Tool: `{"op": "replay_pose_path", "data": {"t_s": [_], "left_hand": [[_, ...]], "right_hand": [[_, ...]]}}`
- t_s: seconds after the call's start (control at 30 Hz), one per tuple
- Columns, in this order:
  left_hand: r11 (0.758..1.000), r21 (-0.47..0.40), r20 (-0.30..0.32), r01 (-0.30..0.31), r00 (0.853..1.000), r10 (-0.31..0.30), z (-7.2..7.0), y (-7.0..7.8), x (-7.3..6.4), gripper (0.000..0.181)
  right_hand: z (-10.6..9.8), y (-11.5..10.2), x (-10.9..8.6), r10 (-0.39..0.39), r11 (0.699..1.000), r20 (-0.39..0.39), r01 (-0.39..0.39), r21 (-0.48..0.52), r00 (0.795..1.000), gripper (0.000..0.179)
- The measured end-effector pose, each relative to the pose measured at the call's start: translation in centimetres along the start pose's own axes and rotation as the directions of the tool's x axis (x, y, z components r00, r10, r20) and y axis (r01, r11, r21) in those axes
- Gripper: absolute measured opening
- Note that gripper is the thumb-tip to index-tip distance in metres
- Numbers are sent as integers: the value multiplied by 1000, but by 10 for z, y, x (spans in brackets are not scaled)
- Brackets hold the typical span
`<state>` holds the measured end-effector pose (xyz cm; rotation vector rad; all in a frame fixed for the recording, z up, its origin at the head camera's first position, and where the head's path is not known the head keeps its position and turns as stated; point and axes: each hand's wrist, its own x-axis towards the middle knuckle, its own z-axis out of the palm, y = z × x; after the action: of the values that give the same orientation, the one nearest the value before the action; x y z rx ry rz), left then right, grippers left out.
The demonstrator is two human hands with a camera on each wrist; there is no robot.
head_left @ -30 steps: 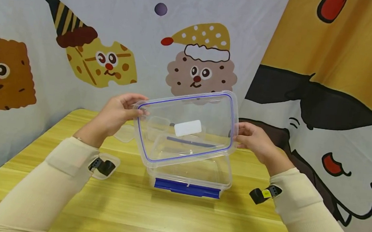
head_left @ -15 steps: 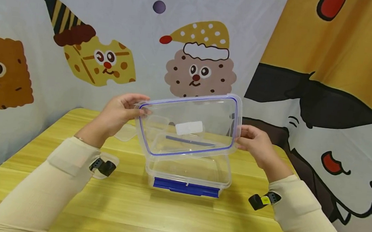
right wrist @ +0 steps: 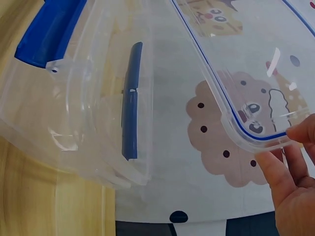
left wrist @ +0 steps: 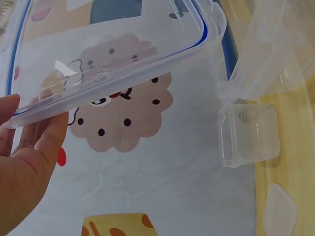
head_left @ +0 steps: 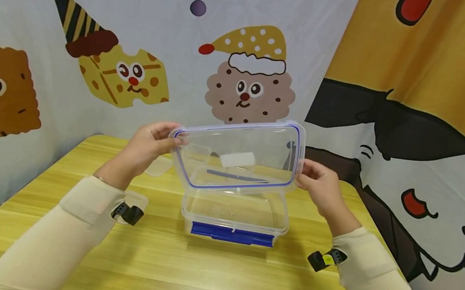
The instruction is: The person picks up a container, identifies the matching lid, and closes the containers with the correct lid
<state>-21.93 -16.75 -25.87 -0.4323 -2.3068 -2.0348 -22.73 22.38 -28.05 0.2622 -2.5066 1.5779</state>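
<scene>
A clear rectangular lid [head_left: 241, 139] with a blue seal line is held tilted in the air, its right end higher. My left hand [head_left: 141, 150] pinches its left edge between thumb and fingers; my right hand [head_left: 321, 186] pinches its right edge. Just below the lid stands a clear plastic food container [head_left: 234, 210] with a blue front latch [head_left: 232, 234]. A second blue latch [right wrist: 132, 103] shows on its far side in the right wrist view. Between lid and container a gap is visible in both wrist views.
A small clear tub [left wrist: 248, 135] stands behind the container. To the left lie a small translucent lid [head_left: 159, 166] and another clear piece [head_left: 136, 199], partly hidden by the left wrist camera. A cartoon-printed curtain [head_left: 143, 24] hangs behind the wooden table [head_left: 219, 279].
The lid has tipped flatter, its lower edge rising toward the back while its upper edge sinks slightly. My right hand has moved a little lower. The container has stayed in place.
</scene>
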Motion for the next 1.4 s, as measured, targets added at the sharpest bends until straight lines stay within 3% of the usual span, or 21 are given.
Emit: {"op": "replay_pose_path", "data": {"t_s": [0.17,0.47,0.67,0.93,1.4], "left_hand": [[1000,-8,-3,21,1000,-21,-1,-8,-1,36],[981,93,32,170,984,-173,1,-24,-4,45],[969,133,48,209,975,-217,6,-39,-3,40],[926,196,77,322,937,-341,11,-46,-4,53],[944,66,218,323,919,-330,6,-44,-8,61]], "right_hand": [[3,2,-3,-39,999,-44,38,-27,998,35],[4,8,-9,-79,994,-104,71,-78,991,32],[7,11,-12,-96,994,-150,86,-69,984,30],[8,18,-12,-156,986,-214,140,-87,964,26],[9,17,-17,-204,979,-239,203,-32,949,25]]}}
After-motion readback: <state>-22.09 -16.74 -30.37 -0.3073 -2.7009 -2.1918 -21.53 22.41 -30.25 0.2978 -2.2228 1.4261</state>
